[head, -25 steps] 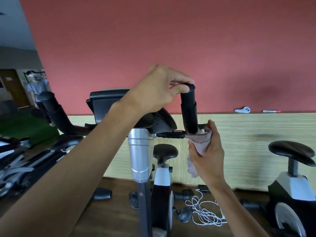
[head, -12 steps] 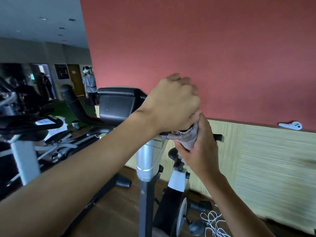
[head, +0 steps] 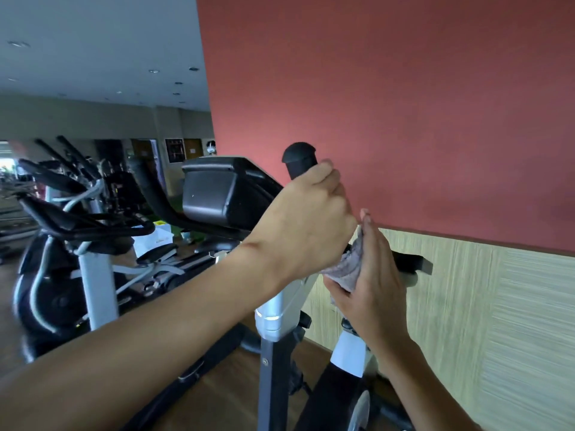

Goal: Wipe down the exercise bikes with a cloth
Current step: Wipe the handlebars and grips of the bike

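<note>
Left hand [head: 306, 225] curled around the upright black handlebar grip [head: 299, 158] to steady the near exercise bike [head: 273, 309], right hand [head: 371, 276] pinching the bunched cloth [head: 347, 269] against the bar's base; best wiped by wrapping snugly, then dragging slowly upward with firm, even pressure.

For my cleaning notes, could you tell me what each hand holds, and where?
Left hand grips the handlebar grip just below its top; right hand holds the bunched cloth.
</note>
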A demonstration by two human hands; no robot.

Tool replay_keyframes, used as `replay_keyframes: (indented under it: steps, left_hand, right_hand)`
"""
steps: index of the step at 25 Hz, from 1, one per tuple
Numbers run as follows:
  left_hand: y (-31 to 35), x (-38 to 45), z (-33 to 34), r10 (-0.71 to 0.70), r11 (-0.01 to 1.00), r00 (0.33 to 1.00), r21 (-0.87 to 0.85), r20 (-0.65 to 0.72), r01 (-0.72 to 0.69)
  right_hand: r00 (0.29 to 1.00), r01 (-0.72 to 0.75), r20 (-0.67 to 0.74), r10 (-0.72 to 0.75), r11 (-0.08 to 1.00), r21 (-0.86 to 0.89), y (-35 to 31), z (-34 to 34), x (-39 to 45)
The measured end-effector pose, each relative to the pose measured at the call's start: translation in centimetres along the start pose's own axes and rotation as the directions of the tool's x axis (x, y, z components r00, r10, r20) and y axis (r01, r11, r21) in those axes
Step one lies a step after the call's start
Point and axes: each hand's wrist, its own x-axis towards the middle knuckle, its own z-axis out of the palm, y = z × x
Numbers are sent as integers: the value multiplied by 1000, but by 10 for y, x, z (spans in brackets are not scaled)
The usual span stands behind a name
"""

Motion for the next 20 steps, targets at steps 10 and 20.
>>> replay_keyframes:
  steps: [10,20]
  left_hand:
    - [24,-8,6,-191,969,955,109,-225,220]
    - [59,-36,60,-375,926,844,-203,-384,319]
  right_hand:
    - [944,241,-187,-272,955,-171,47,17,-9]
    - [753,256,-487,-442,879,-402,82,56,-9]
